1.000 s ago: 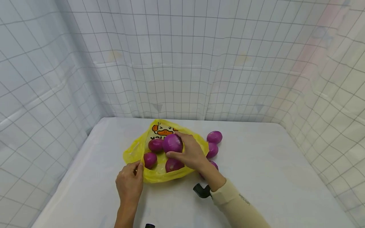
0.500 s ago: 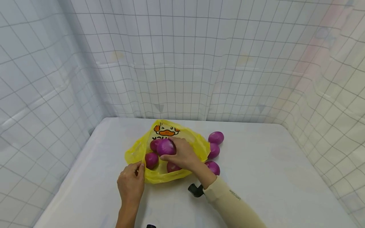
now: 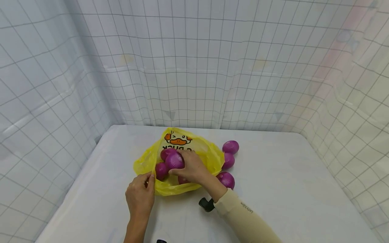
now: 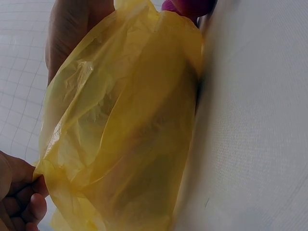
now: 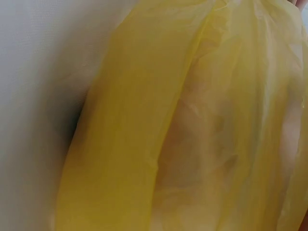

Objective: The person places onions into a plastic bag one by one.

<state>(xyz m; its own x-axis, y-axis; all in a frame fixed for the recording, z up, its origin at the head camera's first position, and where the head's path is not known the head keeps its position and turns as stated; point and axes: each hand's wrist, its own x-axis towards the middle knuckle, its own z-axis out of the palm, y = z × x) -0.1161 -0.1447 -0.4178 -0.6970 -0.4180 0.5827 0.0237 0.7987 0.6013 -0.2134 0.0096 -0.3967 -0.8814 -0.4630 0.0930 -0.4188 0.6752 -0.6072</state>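
A yellow plastic bag (image 3: 166,191) with a duck print lies with its mouth spread on the white table. My left hand (image 3: 141,193) pinches the bag's left edge between thumb and fingers; the left wrist view shows the pinched yellow film (image 4: 45,168) up close. Inside the bag, my right hand (image 3: 192,167) grips a purple onion (image 3: 175,160), thumb below and fingers over the top. More onions lie around it in the bag: one onion (image 3: 161,171) at left, another behind, and one partly hidden under the right hand. In the right wrist view the bag film (image 5: 120,134) covers most of the picture.
Several purple onions stand on the table right of the bag: a far onion (image 3: 231,147), a middle onion (image 3: 228,161) and a near onion (image 3: 226,180) by the right forearm. A black wrist-camera piece (image 3: 206,204) shows beside the right sleeve. Gridded white curtains (image 3: 194,67) enclose the table.
My right hand has carried its onion leftward and lower into the bag, close to the other onions. The near onion outside the bag shows more now. My left hand keeps its pinch.
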